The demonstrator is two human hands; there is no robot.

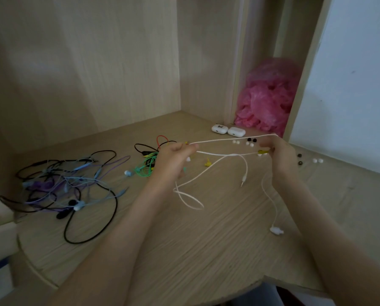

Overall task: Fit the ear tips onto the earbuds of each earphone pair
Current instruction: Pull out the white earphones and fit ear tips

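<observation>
The surface (206, 250) ends in a curved front edge at the bottom, with bare wood between the forearms. A white earbud (277, 230) lies there, near the right wrist. Above it, both hands hold the white earphone cable (234, 154) stretched between them: the left hand (173, 160) pinches one end and the right hand (279, 151) grips the other, with the plug (243, 179) dangling. A tangle of earphones (63, 184) crowds the left side. The left hand hides part of the green earphones (146, 167). Loose ear tips (248, 142) sit behind the cable (a yellow bit at the right fingers is too blurred to tell). Two white charging cases (228, 130) and a pink plastic bag (266, 96) lie against the back walls.
</observation>
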